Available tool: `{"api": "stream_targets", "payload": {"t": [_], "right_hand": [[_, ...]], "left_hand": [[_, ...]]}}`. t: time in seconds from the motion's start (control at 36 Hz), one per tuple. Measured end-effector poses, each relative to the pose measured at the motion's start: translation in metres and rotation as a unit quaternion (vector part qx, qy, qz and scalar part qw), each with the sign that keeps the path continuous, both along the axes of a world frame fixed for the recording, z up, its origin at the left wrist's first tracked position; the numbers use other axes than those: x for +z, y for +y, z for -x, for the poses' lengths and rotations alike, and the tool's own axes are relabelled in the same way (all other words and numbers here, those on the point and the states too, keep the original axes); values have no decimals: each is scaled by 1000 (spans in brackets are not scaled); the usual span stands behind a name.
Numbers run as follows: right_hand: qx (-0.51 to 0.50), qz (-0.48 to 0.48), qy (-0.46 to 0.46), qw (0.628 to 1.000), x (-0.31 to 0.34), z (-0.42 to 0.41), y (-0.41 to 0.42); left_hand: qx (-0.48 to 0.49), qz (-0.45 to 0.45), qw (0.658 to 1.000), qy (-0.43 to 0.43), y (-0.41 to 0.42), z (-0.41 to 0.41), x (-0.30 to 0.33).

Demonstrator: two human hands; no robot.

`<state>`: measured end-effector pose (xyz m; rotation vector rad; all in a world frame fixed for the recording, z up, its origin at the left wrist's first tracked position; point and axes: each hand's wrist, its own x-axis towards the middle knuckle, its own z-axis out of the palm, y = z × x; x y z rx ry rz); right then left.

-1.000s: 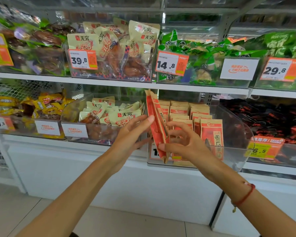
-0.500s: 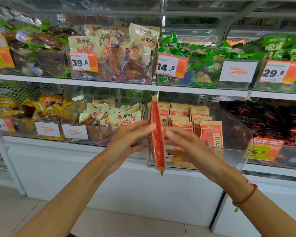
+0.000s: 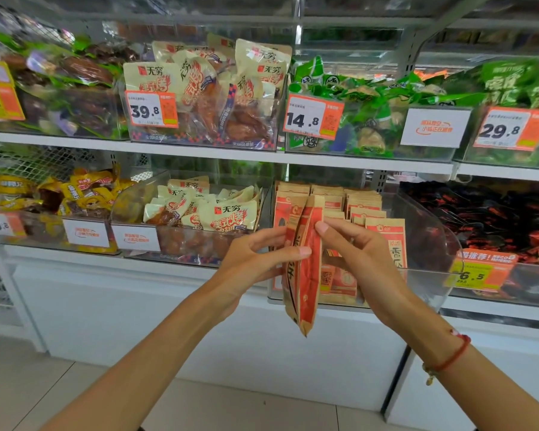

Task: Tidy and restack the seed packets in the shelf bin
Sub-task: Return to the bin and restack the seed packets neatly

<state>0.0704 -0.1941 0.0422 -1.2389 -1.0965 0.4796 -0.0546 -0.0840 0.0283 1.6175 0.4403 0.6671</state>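
Note:
A small bundle of red-and-tan seed packets (image 3: 304, 275) hangs edge-on in front of the clear shelf bin (image 3: 430, 284). My left hand (image 3: 255, 259) holds the bundle from the left, thumb across its front. My right hand (image 3: 358, 259) pinches it from the right near the top with thumb and forefinger. Inside the bin, rows of matching seed packets (image 3: 360, 202) stand upright, and one at the front right (image 3: 394, 241) faces outward.
Left of the bin sits a bin of cream snack packs (image 3: 209, 213), then yellow ones (image 3: 75, 191). To the right, a bin of dark red packs (image 3: 492, 219). The upper shelf (image 3: 218, 152) carries more bins with price tags. White cabinet fronts and floor lie below.
The bundle has turned from a leftward lean to near upright and dropped lower. My right hand shifted from a grip at its middle to a pinch near the top.

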Motion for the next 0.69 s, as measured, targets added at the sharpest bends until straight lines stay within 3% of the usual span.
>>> {"api": "stream_targets", "payload": {"t": [0.17, 0.31, 0.53, 0.61, 0.69], "right_hand": [[10, 19, -80, 997, -3, 3, -2], [27, 1, -89, 996, -7, 6, 0], [-79, -31, -171, 982, -23, 22, 6], [-111, -30, -182, 977, -24, 14, 9], [-98, 11, -126, 987, -20, 1, 10]], "left_hand": [[43, 38, 997, -44, 11, 5, 2], [58, 38, 996, -51, 7, 5, 4], [172, 32, 981, -87, -3, 0, 1], [169, 11, 983, -73, -6, 0, 0], [146, -9, 987, -66, -3, 3, 1]]}}
